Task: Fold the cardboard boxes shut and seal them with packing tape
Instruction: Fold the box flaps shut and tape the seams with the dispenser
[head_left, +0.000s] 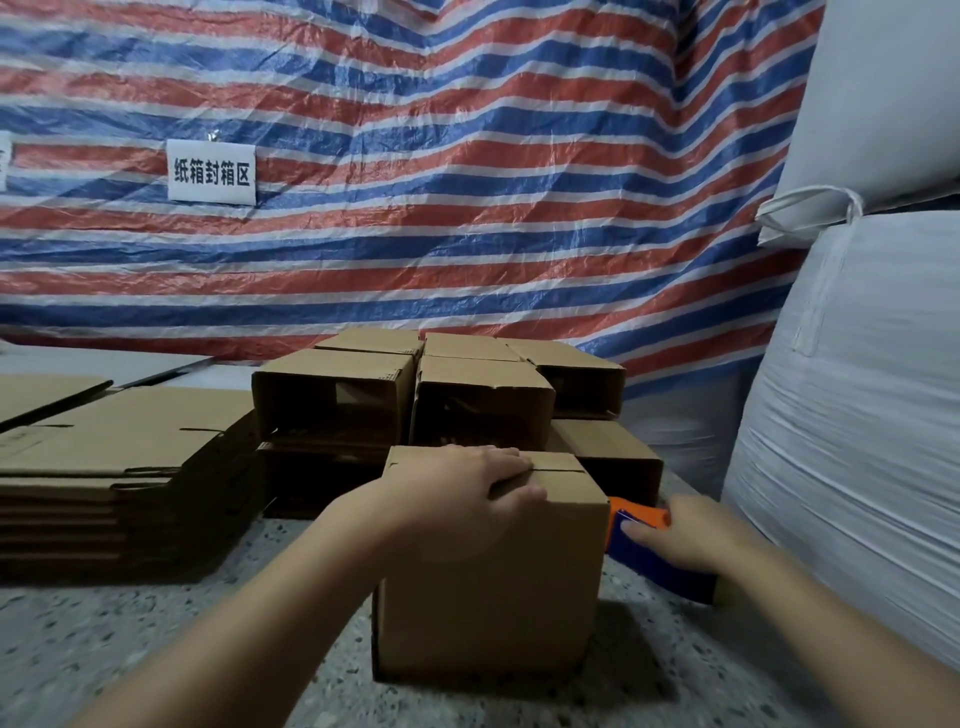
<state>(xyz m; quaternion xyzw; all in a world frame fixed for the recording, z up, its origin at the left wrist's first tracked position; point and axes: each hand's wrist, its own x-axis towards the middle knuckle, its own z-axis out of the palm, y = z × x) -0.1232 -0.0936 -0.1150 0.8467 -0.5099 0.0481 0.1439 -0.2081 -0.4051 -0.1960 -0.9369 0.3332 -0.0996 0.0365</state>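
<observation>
A small cardboard box (488, 587) stands on the speckled floor in front of me with its top flaps folded down, a seam showing along the top. My left hand (467, 488) lies over those flaps, its thumb down the front face, pressing them flat. To the right of the box, my right hand (691, 540) grips a blue and orange tape dispenser (649, 551) low beside the box's right wall. Part of the dispenser is hidden behind the box and under my fingers.
Several assembled boxes (332, 400) are stacked on their sides behind the one I hold. A pile of flat cardboard blanks (119, 467) lies at the left. Large white sacks (857, 415) crowd the right side. A striped tarp (415, 182) with a paper sign hangs behind.
</observation>
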